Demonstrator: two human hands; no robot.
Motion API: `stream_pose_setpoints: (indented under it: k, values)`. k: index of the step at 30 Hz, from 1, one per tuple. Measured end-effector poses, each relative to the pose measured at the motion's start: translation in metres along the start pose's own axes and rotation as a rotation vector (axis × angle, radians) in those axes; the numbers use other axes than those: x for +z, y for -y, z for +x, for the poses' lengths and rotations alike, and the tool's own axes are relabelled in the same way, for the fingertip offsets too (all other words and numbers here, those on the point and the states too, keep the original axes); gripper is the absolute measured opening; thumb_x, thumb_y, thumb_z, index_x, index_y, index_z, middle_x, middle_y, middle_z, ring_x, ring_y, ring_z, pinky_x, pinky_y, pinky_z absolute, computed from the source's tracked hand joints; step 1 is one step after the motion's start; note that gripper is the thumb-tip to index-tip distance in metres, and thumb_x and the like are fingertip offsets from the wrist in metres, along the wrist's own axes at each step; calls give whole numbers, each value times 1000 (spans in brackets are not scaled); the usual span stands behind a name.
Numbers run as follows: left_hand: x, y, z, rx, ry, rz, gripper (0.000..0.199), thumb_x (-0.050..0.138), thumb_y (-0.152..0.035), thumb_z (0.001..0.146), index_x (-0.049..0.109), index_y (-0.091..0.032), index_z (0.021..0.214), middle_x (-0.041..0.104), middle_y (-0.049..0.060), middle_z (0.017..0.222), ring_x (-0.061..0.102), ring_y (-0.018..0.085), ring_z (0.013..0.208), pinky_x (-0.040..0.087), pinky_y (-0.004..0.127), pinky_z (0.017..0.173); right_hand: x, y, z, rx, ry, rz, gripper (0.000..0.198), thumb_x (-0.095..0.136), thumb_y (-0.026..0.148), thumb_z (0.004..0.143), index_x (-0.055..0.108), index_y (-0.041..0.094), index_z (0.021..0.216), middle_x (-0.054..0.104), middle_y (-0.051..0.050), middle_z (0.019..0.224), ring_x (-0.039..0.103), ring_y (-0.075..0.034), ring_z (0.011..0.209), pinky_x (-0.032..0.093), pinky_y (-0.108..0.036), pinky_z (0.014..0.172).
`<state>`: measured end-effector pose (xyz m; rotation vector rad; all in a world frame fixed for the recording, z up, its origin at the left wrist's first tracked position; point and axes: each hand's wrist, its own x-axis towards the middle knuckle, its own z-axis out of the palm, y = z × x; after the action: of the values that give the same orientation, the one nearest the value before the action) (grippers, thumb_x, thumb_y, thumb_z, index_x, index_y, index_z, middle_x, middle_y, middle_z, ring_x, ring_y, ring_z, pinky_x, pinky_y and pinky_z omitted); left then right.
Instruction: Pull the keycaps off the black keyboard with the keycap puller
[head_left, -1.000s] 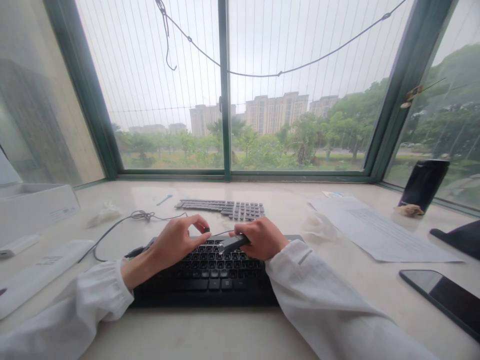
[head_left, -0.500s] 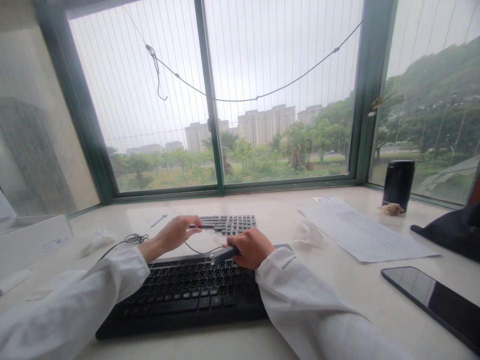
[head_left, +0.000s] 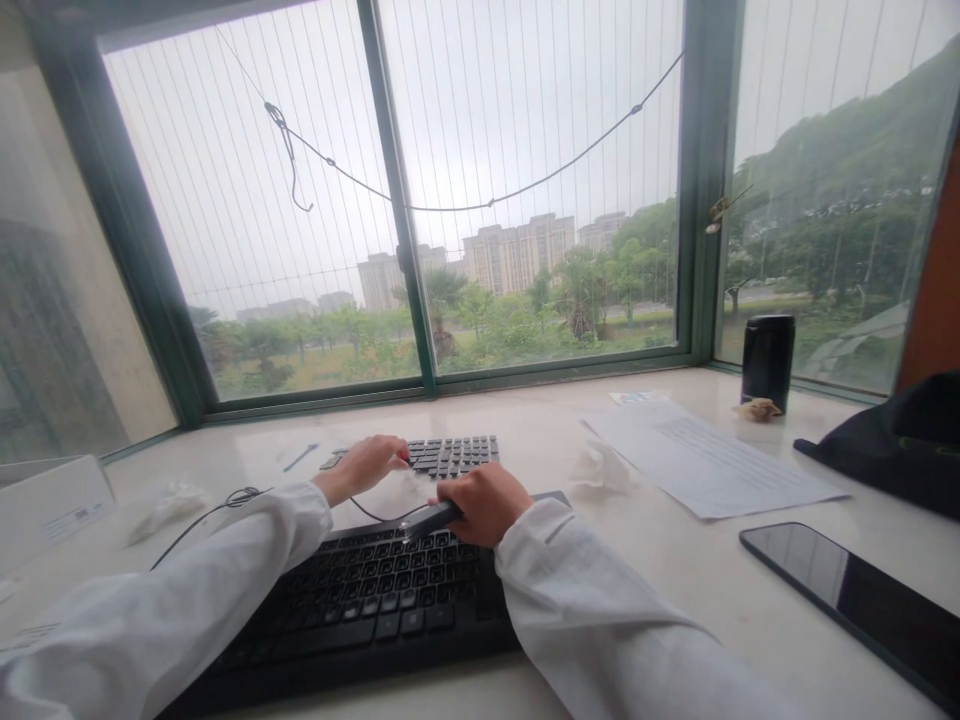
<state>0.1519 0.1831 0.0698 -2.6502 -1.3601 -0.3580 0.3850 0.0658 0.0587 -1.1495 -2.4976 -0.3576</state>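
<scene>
A black keyboard (head_left: 375,600) fills the lower centre, most sockets looking bare, while a few bottom-row keys (head_left: 412,622) remain; loose keycaps (head_left: 457,455) lie in rows mid-frame, so most appear off. The right hand (head_left: 487,503) curls around a dark tool (head_left: 431,519) angled over the keyboard; the left hand (head_left: 369,465) arches palm-down at the keycaps, whether pinching one, I cannot tell.

Overcast daylight is entering through the far green-framed glass window (head_left: 397,200), leaving faint shadows on the white bench (head_left: 660,545) and glinting off the flat black phone (head_left: 855,600). Wide-angle distortion is stretching the edges; slight blur is softening details.
</scene>
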Motion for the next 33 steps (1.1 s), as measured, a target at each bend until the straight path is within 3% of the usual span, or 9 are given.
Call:
stream_pose_setpoints:
  k: [18, 28, 33]
  values:
    - [18, 4, 6, -10, 19, 35, 17, 55, -29, 82, 70, -22, 88, 71, 4, 91, 64, 21, 84, 45, 27, 73, -2, -1, 0, -11, 8, 0, 28, 42, 39, 86, 65, 22, 88, 72, -6, 77, 67, -22, 68, 41, -29, 58]
    - [14, 2, 4, -1, -17, 28, 16, 55, -29, 83, 69, -22, 88, 71, 4, 91, 64, 20, 84, 44, 28, 71, -3, -2, 0, -7, 0, -11, 30, 42, 39, 86, 66, 22, 88, 70, -6, 73, 65, -21, 64, 40, -28, 56]
    - [-1, -8, -4, -20, -54, 49, 17, 54, -32, 85, 69, -23, 83, 70, 3, 86, 63, 19, 79, 42, 28, 69, -4, -1, 0, 4, -8, -24, 31, 42, 41, 86, 66, 22, 87, 70, -7, 71, 66, -22, 64, 39, -29, 56]
